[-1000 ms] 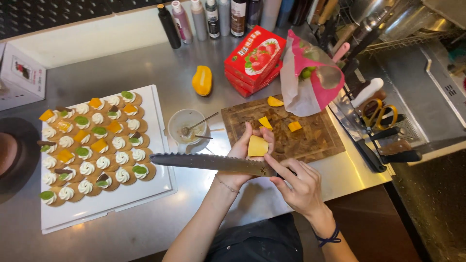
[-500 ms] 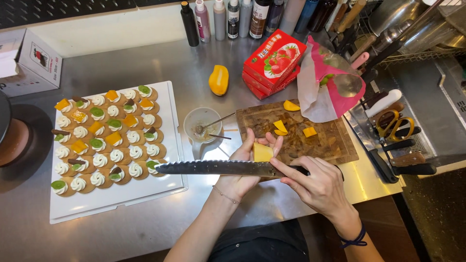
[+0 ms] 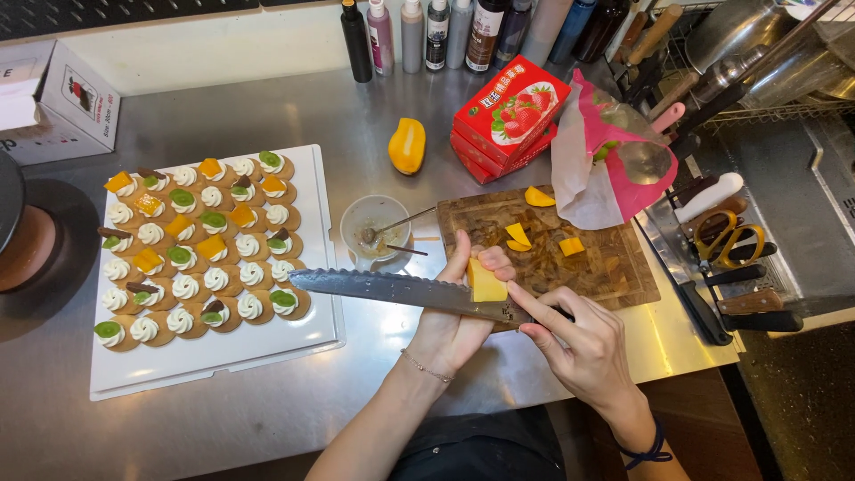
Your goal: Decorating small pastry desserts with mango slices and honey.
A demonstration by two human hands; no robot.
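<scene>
Yellow mango piece (image 3: 487,281): pinched in left hand (image 3: 459,312) fingertips above wooden cutting board (image 3: 623,267) edge; likely soft, slippery, best held by its flat sides. Right hand (image 3: 583,343) closed around serrated knife (image 3: 392,289) handle, blade beneath the piece.

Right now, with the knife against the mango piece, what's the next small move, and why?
Probably draw the serrated knife gently across the mango piece. The left hand pinches the piece above the counter, the right hand holds the handle, and the blade already lies against the fruit beside the fingertips, so go slowly.
</scene>
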